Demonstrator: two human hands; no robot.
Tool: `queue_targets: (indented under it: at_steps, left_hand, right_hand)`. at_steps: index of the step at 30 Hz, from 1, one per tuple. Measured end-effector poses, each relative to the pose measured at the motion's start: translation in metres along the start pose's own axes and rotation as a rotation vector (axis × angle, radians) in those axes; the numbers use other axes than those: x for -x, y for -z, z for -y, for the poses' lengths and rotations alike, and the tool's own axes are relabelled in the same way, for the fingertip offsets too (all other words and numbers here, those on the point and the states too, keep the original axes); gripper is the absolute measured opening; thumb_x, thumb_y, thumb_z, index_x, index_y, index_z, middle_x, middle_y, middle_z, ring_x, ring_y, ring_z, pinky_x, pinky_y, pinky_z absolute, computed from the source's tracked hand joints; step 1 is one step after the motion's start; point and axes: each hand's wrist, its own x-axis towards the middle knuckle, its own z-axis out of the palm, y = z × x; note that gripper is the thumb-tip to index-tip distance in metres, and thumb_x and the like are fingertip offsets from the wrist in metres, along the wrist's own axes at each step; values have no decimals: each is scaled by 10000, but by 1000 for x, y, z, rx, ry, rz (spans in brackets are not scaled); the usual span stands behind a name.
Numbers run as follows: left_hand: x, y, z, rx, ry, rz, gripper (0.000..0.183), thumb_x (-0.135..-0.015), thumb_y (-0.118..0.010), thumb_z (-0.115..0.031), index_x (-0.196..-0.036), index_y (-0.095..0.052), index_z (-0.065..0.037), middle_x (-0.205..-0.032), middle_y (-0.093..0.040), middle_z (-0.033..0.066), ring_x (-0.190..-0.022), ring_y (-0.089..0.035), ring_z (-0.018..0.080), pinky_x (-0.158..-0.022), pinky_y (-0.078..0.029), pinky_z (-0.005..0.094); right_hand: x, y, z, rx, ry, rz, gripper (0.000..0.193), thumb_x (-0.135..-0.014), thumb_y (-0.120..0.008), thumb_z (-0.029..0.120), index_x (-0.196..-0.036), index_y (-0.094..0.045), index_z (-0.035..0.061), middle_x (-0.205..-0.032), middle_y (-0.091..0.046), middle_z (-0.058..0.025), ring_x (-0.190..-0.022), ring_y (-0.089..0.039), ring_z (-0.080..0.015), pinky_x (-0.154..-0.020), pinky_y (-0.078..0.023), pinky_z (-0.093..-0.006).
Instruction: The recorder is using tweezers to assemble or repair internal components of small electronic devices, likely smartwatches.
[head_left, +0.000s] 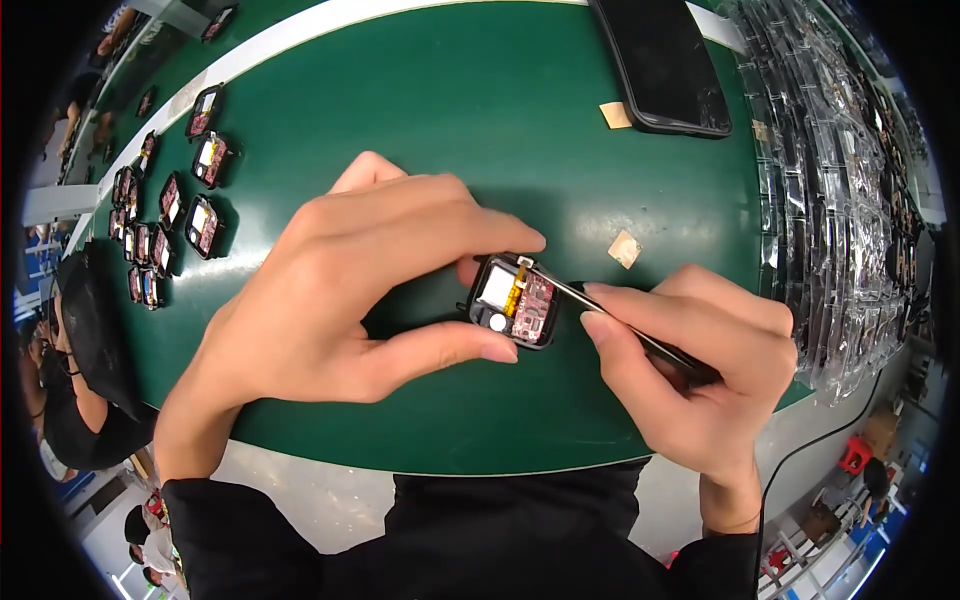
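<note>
Between the thumb and fingers of my left hand (335, 285) sits a small black watch-like casing (535, 310), gripped at its edges with the open side up. Inside it show a white block, a yellow flex strip, a round white part and a reddish circuit board. My right hand (700, 355) is closed around dark tweezers (640, 335). Their tips reach the upper edge of the casing, by the end of the yellow strip; whether they pinch anything there I cannot make out.
Several similar open casings (205, 226) lie at the left of the green table (450, 90). A black phone (668, 70) rests at the far right beside a tan paper square (615, 115); another square (625, 249) lies nearer. Stacked clear plastic trays (825, 200) line the right edge.
</note>
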Motion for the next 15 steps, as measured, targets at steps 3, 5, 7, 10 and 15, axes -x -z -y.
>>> queue_targets:
  at_steps: [3, 5, 7, 10, 15]
  left_hand:
    - [-3, -1, 3, -6, -20, 5, 621, -710, -1007, -394, -1190, -820, -46, -946, -771, 53, -701, -569, 174, -759, -397, 332]
    - [-2, -4, 2, -14, -30, -15, 618, -712, -1006, -396, -1185, -819, -45, -947, -771, 53, -704, -574, 173, -751, -398, 328]
    - [-1, -5, 3, -20, -42, -34, 614, -714, -1006, -398, -1181, -819, -45, -949, -771, 53, -706, -579, 171, -744, -399, 324]
    - [-1, -4, 5, -28, -57, -34, 609, -719, -1003, -404, -1177, -821, -46, -949, -771, 55, -707, -582, 173, -735, -402, 318]
    - [-1, 1, 12, -11, -60, 23, 631, -726, -992, -437, -1187, -830, -38, -972, -787, 54, -707, -576, 158, -731, -383, 316]
  right_hand:
    - [4, -2, -3, 76, 70, -89, 276, -773, -881, -89, -1040, -867, -22, -704, -656, -31, -540, -511, -62, -489, -322, -242]
    - [4, -3, -1, 168, 140, -97, 330, -743, -896, -95, -1060, -873, -10, -731, -650, -28, -547, -513, -70, -482, -325, -248]
    - [5, -6, -3, 160, 165, -111, 338, -738, -899, -99, -1063, -874, -7, -739, -649, -26, -550, -518, -77, -482, -333, -254]
    - [5, -11, -7, 159, 212, -135, 349, -735, -901, -105, -1069, -875, -5, -745, -648, -27, -556, -533, -89, -482, -352, -260]
    - [5, -11, -5, 150, 212, -125, 333, -749, -891, -112, -1064, -873, -8, -742, -661, -39, -565, -559, -94, -490, -369, -262]
